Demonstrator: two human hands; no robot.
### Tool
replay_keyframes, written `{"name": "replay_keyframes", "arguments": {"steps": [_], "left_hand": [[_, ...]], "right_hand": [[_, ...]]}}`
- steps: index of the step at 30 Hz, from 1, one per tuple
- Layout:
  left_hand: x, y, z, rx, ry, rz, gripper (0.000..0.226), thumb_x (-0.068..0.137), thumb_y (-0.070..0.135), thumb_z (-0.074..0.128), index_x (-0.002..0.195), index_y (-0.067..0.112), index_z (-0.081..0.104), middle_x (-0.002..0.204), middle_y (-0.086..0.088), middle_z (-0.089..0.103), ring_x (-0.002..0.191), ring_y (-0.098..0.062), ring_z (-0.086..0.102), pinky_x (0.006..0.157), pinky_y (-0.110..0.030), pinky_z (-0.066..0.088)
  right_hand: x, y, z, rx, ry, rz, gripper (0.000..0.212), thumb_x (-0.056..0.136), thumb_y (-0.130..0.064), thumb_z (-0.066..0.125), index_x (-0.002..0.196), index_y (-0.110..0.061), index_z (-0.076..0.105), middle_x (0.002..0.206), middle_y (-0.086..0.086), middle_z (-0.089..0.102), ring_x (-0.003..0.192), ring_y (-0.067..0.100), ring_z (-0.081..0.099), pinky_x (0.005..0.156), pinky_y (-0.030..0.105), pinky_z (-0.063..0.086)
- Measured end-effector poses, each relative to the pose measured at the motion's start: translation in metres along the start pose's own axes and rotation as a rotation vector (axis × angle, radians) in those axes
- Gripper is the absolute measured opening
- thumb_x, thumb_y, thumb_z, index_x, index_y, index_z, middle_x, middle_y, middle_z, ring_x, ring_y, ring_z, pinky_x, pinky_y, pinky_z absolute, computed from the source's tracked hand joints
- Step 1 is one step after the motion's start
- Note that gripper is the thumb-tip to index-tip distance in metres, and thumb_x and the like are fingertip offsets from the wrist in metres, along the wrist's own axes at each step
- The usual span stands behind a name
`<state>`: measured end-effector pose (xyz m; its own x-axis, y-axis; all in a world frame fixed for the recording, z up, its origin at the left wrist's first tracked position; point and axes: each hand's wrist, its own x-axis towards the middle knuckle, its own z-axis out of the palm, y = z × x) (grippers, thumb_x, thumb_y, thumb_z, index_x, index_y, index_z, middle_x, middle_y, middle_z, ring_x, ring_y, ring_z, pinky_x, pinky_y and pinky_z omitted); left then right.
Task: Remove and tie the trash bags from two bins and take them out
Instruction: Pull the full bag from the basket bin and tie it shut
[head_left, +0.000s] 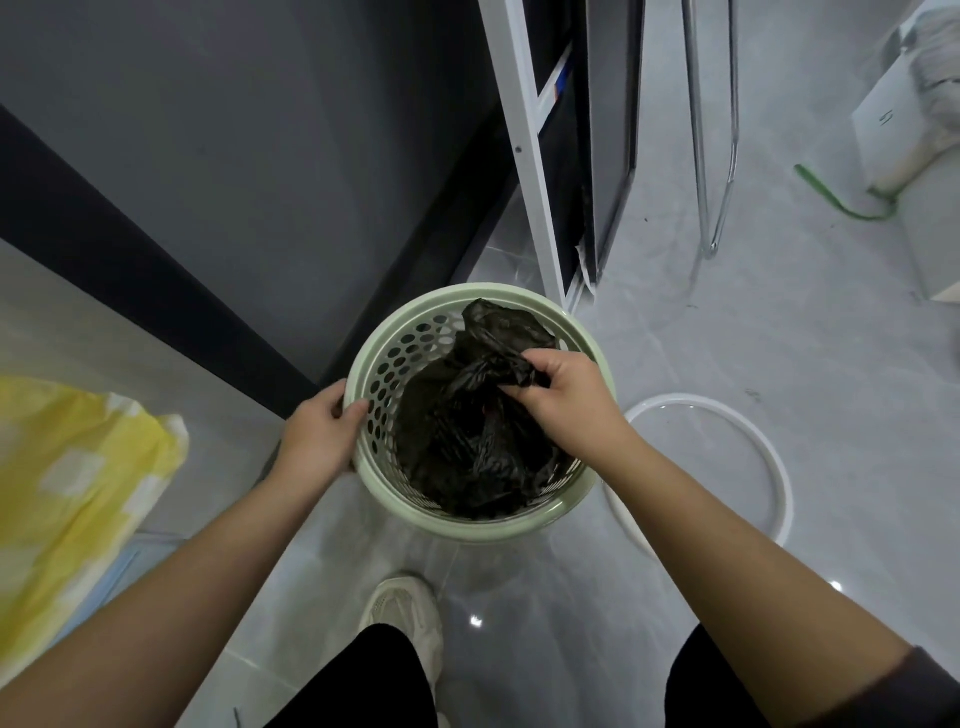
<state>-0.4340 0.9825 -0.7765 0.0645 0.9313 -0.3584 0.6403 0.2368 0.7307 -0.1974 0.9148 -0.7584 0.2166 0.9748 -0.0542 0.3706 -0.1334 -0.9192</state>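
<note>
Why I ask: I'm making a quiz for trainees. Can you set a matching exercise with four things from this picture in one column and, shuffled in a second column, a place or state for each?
Column one
1. left hand
2. right hand
3. black trash bag
4. white ring

Column two
A. lies on the floor to the right of the green bin
B. grips the green bin's rim
C. sits inside the green bin
D. pinches the bag's gathered top

Pairs: 1-B, 2-D, 3-C, 4-A
</note>
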Motion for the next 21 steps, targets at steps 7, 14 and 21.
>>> {"name": "replay_keyframes", "arguments": {"steps": [7, 14, 21], "left_hand": [[0.004, 0.008, -0.001, -0.167, -0.011, -0.168, 0.023, 0.096, 0.026, 0.05, 0.08, 0.026, 0.066, 0.072, -0.01, 0.067, 0.063, -0.027, 0.064, 0.064, -0.042, 0.058], [0.012, 0.012, 0.002, -0.236, 0.015, -0.339, 0.021, 0.094, 0.025, 0.055, 0.077, 0.013, 0.058, 0.058, -0.008, 0.055, 0.044, -0.018, 0.053, 0.039, -0.027, 0.048], [0.018, 0.017, -0.006, -0.162, -0.019, -0.394, 0.022, 0.095, 0.026, 0.053, 0.088, 0.006, 0.06, 0.058, -0.012, 0.053, 0.046, -0.023, 0.052, 0.043, -0.03, 0.045]], "right_hand": [[0.009, -0.032, -0.007, 0.09, 0.043, -0.023, 0.023, 0.082, -0.012, 0.07, 0.067, -0.029, 0.069, 0.068, -0.014, 0.066, 0.074, 0.013, 0.066, 0.079, 0.041, 0.057], [0.011, -0.091, -0.029, 0.231, 0.053, -0.075, 0.022, 0.084, -0.008, 0.068, 0.066, -0.021, 0.069, 0.067, -0.005, 0.066, 0.07, 0.01, 0.063, 0.072, 0.034, 0.056], [0.001, -0.128, -0.071, 0.315, 0.136, -0.107, 0.011, 0.085, -0.006, 0.065, 0.075, -0.002, 0.067, 0.063, -0.004, 0.061, 0.059, 0.003, 0.056, 0.055, 0.017, 0.044]]}}
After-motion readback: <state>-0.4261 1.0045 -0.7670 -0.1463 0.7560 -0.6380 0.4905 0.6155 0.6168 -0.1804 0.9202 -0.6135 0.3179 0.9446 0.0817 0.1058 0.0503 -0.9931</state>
